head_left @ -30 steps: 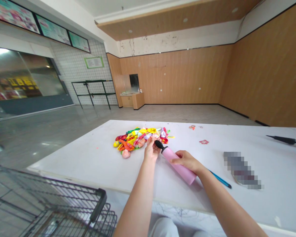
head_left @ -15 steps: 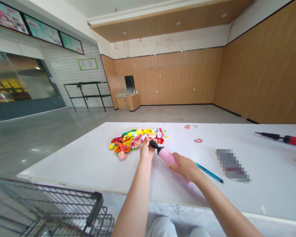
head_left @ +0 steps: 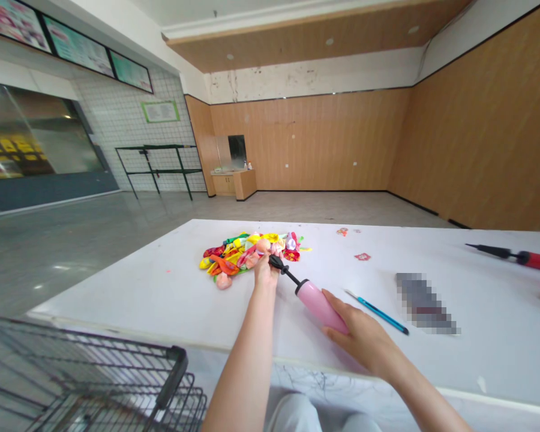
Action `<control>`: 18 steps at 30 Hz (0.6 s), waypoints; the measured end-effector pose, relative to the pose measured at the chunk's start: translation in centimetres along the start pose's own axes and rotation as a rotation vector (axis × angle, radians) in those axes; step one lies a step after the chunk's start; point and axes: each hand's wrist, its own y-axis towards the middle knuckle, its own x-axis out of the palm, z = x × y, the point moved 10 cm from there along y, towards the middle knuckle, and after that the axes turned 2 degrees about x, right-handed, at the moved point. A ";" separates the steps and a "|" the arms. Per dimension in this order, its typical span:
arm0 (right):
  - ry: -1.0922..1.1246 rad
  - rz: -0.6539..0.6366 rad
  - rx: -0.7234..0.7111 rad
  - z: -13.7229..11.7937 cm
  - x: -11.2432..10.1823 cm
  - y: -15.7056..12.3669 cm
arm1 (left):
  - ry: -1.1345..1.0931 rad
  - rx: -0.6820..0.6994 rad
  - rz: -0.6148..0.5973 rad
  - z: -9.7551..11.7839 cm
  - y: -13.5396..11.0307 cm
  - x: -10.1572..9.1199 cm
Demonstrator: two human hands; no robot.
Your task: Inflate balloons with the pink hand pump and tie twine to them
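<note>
My right hand (head_left: 353,327) is wrapped around the pink barrel of a balloon pump (head_left: 320,306). A thin black rod shows between the barrel and the pump's black end piece (head_left: 276,262). My left hand (head_left: 265,273) is closed at that end piece, its fingertips partly hidden. Just past those fingers sits a rounded, peach-coloured balloon (head_left: 263,245), slightly swollen; whether it is on the pump's tip is hard to tell. Beyond the left hand lies a pile of colourful deflated balloons (head_left: 227,264). A small peach balloon (head_left: 224,281) rests at the pile's near edge.
On the white table (head_left: 162,300) lie a blue pen-like tool (head_left: 380,313), a blurred-out dark object (head_left: 425,303) and a red-and-black pump (head_left: 535,259). Small red stickers (head_left: 362,257) lie farther back. A black wire cart (head_left: 175,372) stands against the near left edge.
My right hand has drawn the pink barrel back toward me and right, exposing the black rod. The peach balloon now shows rounder above my left hand, which has stayed nearly in place.
</note>
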 end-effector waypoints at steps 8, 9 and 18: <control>-0.189 -0.010 0.085 -3.5 0.5 2.6 | 0.019 -0.043 -0.076 -1.9 0.0 0.0; -0.207 0.001 0.088 -4.0 0.5 2.9 | 0.020 -0.049 -0.084 -1.9 0.1 0.0; -0.213 0.013 0.048 -4.5 0.2 3.8 | 0.111 0.049 -0.117 -1.1 0.7 -0.3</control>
